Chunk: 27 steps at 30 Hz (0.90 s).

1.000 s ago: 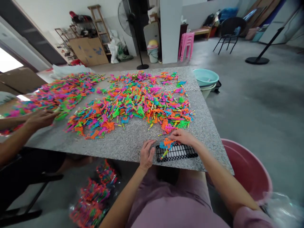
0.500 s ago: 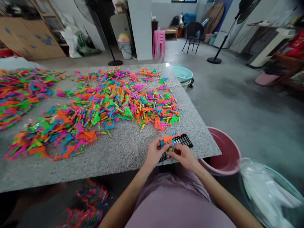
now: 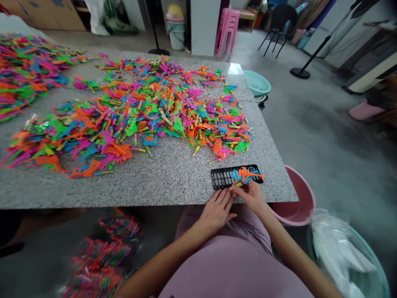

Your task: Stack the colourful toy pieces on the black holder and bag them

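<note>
My right hand (image 3: pixel 254 198) is closed, its fingertips pinching a small bundle of plastic toy guns, orange (image 3: pixel 246 174) and blue (image 3: pixel 236 174), with a yellow tube (image 3: pixel 238 184) at the fingers. The bundle is over a black slotted tray (image 3: pixel 221 178) near the table's front edge. My left hand (image 3: pixel 217 212) lies palm down at that edge, just in front of the tray, fingers stretched out and seemingly holding nothing. Its fingertips come close to the right hand's. A large heap of similar bright toy pieces (image 3: pixel 167 107) spreads over the speckled stone table (image 3: pixel 173 178).
Another toy heap (image 3: pixel 27 74) covers the table's left end. Below the table lie bagged toys (image 3: pixel 99 252). A pink basin (image 3: pixel 302 194) stands under the right corner, beside a green basket (image 3: pixel 380 265) with clear plastic bags (image 3: pixel 333 244). A teal basin (image 3: pixel 257 82) is beyond the right edge.
The toy bundle, held between both hands before, is now at my right hand, over the tray. My left hand has let go and flattened at the table edge. The view has tilted downward.
</note>
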{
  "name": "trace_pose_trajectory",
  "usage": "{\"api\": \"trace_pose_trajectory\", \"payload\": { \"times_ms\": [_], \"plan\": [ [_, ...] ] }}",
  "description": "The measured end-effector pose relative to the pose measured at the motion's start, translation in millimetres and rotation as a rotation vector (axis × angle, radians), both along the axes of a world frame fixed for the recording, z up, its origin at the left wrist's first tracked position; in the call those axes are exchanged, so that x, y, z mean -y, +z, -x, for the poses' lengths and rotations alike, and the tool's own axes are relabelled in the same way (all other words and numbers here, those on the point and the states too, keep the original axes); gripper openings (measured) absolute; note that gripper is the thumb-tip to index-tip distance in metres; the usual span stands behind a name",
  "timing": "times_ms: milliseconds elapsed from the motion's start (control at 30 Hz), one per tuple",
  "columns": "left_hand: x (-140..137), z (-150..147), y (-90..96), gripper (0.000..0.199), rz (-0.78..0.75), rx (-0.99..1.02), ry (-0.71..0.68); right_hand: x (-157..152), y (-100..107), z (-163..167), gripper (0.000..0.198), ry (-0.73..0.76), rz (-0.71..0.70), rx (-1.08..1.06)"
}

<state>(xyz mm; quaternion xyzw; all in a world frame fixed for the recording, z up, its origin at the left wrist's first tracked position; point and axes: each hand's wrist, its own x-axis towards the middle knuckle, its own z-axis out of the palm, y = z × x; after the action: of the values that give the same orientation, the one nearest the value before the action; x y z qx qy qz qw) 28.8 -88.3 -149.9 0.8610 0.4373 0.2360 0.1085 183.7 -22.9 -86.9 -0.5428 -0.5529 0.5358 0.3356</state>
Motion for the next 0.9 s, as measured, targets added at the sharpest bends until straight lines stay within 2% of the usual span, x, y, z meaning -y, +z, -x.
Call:
{"api": "trace_pose_trajectory", "payload": {
  "times_ms": [200,400,500,567,633,700,767,900],
  "plan": [
    [1,-15,-9.9,0.074,-0.08,-0.074,-0.008,-2,6,16,0.03,-0.027,-0.099,0.187],
    [0,-18,-13.2,0.069,-0.082,-0.104,-0.014,0,-3,33,0.032,0.026,-0.087,0.404],
    [1,-18,-13.3,0.066,-0.083,-0.103,-0.016,0,-9,36,0.033,0.032,-0.198,0.562],
    [1,-18,-13.8,0.064,-0.086,-0.098,-0.02,1,-10,39,0.032,0.064,-0.329,0.647],
    [2,-19,-14.5,0.061,-0.084,-0.095,-0.02,4,-11,41,0.027,0.106,-0.471,0.678],
    [2,-19,-14.8,0.06,-0.08,-0.094,-0.013,5,-11,43,0.022,0.143,-0.556,0.681],
    [1,-19,-13.9,0.062,-0.076,-0.096,-0.01,3,-10,43,0.021,0.159,-0.538,0.674],
    [0,-17,-9.7,0.076,-0.064,-0.104,-0.02,-7,-8,38,0.025,0.144,-0.358,0.633]
  ]
}}
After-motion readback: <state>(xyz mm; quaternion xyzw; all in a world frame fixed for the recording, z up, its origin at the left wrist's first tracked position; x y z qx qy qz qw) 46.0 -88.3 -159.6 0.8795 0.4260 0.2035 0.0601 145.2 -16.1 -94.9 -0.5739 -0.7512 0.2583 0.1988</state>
